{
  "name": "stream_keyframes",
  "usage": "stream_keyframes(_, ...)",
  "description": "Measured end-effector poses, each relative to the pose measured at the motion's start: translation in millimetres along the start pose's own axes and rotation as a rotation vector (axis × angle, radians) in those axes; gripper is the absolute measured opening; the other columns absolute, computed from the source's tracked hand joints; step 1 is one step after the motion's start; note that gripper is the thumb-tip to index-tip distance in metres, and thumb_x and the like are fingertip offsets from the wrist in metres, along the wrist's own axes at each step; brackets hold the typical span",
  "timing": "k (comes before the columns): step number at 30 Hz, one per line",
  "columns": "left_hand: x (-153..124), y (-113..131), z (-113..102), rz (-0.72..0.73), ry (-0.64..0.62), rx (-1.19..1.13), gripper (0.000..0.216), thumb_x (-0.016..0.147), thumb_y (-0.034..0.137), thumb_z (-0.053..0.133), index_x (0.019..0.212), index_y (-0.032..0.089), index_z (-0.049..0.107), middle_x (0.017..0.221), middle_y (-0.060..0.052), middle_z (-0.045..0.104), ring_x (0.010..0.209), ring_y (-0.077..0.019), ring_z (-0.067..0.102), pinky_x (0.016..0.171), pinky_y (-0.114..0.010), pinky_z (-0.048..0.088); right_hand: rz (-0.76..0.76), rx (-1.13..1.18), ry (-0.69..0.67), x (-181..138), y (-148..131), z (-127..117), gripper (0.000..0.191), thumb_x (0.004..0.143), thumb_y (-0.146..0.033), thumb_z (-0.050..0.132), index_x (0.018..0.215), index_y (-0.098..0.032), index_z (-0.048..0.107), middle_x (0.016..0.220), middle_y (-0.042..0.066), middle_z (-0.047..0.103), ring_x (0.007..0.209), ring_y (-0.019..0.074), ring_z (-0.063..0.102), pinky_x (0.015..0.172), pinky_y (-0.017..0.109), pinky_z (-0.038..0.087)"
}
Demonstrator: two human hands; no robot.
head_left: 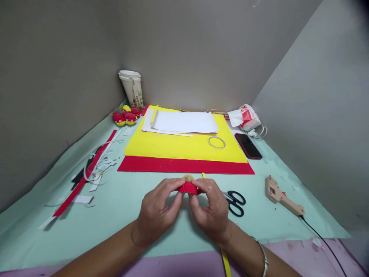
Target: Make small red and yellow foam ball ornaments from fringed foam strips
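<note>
Between my hands is a small red ridged piece (pixel 188 187), shaped like a little cup, with a tan rounded part (pixel 188 178) showing at its top. My left hand (pixel 160 207) pinches its left side between thumb and fingers. On the opposite side, the thumb and fingers of my right hand (pixel 211 209) grip it too. Black-handled scissors (pixel 236 203) lie just right of my right hand, their blades mostly hidden behind it. A yellow strip (pixel 226 263) shows below my right wrist, and a yellow end (pixel 203 175) peeks out beyond the fingers.
Yellow sheets (pixel 173 148) lie over a red sheet (pixel 184 165), topped by white paper (pixel 184 122) and a ring (pixel 216 142). Left are red strips (pixel 83 179) and scraps. Right are a phone (pixel 248 146), tissue pack (pixel 249 117) and corded glue gun (pixel 284 196). A cup (pixel 131 86) stands behind.
</note>
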State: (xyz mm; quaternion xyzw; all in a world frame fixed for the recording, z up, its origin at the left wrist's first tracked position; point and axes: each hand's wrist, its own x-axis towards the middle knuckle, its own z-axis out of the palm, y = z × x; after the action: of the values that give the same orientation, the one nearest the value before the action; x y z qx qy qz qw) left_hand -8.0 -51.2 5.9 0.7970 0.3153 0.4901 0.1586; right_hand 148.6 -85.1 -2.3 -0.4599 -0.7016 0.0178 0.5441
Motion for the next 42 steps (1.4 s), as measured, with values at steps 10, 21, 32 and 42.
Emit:
stream_keyframes(10, 13.0, -6.0, -0.9, -0.708, -0.075, -0.618, 0.019, 0.084, 0.024, 0.067, 0.102, 0.018, 0.064, 0.085, -0.003, 0.072, 0.077, -0.0147, 0.068, 0.073, -0.024, 0.054, 0.14, 0.126, -0.143, 6.8, 0.6, -5.4, 0.055, 0.081, -0.015, 0.063, 0.133, -0.021, 0.045, 0.115, 0.011, 0.059, 0.099, 0.0226, 0.058, 0.076, 0.036, 0.056)
stream_keyframes(21, 19.5, -18.6, -2.1, -0.991, -0.337, -1.211, 0.022, 0.077, 0.03, 0.076, 0.092, 0.015, 0.07, 0.077, -0.001, 0.063, 0.072, -0.0125, 0.06, 0.071, -0.024, 0.052, 0.147, 0.272, -0.325, 24.4, 8.3, -18.0, 0.045, 0.084, -0.021, 0.069, 0.126, -0.026, 0.056, 0.116, 0.006, 0.063, 0.107, 0.0199, 0.057, 0.094, 0.036, 0.047)
stream_keyframes(32, 20.9, -21.3, -2.4, -1.081, -0.384, -1.25, 0.023, 0.078, 0.022, 0.075, 0.099, 0.013, 0.075, 0.087, -0.009, 0.073, 0.077, -0.0151, 0.066, 0.072, -0.024, 0.054, 0.196, 0.42, -0.343, 24.6, 11.2, -18.6, 0.049, 0.082, -0.022, 0.073, 0.128, -0.031, 0.059, 0.121, 0.005, 0.066, 0.11, 0.0201, 0.06, 0.096, 0.036, 0.047)
stream_keyframes(42, 20.7, -20.4, -2.3, -1.068, -0.414, -1.228, 0.024, 0.08, 0.024, 0.074, 0.1, 0.013, 0.074, 0.085, -0.008, 0.073, 0.073, -0.0136, 0.065, 0.069, -0.022, 0.053, 0.28, 0.493, -0.324, 21.5, 13.1, -15.8, 0.044, 0.079, -0.023, 0.076, 0.121, -0.033, 0.065, 0.116, 0.004, 0.069, 0.107, 0.021, 0.062, 0.095, 0.038, 0.048)
